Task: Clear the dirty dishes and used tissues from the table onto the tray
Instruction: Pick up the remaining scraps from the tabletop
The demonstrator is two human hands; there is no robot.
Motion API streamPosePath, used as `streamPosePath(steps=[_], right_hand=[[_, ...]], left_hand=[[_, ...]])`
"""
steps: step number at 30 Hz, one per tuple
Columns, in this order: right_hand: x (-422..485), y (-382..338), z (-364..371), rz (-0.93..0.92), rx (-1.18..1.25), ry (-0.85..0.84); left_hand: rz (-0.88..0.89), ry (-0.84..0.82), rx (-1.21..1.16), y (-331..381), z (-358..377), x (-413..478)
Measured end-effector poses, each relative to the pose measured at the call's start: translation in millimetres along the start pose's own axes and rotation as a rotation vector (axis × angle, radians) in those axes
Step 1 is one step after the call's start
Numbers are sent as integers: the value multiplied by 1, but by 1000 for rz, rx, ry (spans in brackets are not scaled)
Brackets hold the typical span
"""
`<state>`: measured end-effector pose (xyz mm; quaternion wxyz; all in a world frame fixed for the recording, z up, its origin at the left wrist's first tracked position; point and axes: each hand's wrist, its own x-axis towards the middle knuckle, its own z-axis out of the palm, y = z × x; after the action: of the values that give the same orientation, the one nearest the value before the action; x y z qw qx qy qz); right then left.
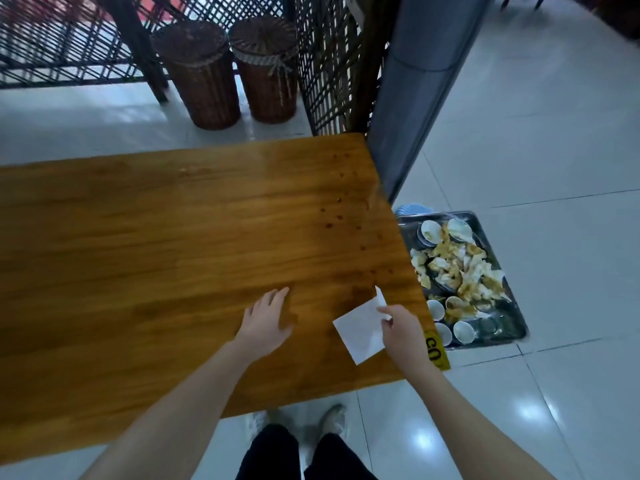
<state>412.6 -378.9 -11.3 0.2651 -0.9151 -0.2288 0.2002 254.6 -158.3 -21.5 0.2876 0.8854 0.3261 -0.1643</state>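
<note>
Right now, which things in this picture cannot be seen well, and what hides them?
1. Head view: metal tray, left side hidden by the wooden table corner.
2. Head view: blue stacked dishes, mostly behind the table edge; count unclear.
3. Head view: white tissue, one corner hidden under the right hand that pinches it.
4. Head view: yellow label, partly covered by that hand's wrist; print unreadable.

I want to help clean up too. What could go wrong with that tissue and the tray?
The right hand only pinches the tissue by one edge, so dropped from here it might flutter past the tray onto the floor. The tray is heaped with bowls and crumpled tissues, so one more could slide off.
</note>
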Motion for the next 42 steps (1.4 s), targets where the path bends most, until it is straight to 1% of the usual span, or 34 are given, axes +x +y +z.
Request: streamPosePath(steps=[3,5,6,8,10,13,16,20,25,31,34,37,42], right_hand=[[-8,2,21,-38,-19,-107],[-10,4,29,-40,-18,-124],[-10,4,29,-39,-19,-93],[-8,8,26,-33,-52,28],[-1,17,20,28,-114,93],[10,32,14,162,-175,68],[15,38,15,162,-249,52],[20,38,14,214,-240,99],[26,37,16,197,-276,80],[18,27,22,125,-231,150],[9,19,27,43,-195,105],[-1,14,36,-35,-195,-7],[-13,13,45,-64,-132,-118]], left_hand=[[-54,-3,-29,-6,9,-4],[-68,10,-41,-10,14,-4],[-69,17,-44,-12,15,-4],[-71,22,-48,-14,17,-2],[-69,34,-59,-15,19,-1],[-77,46,-71,-20,20,-2],[-69,35,-77,-29,21,-2],[-74,27,-80,-32,21,2],[-56,14,-75,-26,19,7],[-39,-21,-53,-20,10,12],[-33,-29,-38,-15,7,16],[-19,-32,-26,-9,5,21],[-15,-54,-4,-1,5,24]])
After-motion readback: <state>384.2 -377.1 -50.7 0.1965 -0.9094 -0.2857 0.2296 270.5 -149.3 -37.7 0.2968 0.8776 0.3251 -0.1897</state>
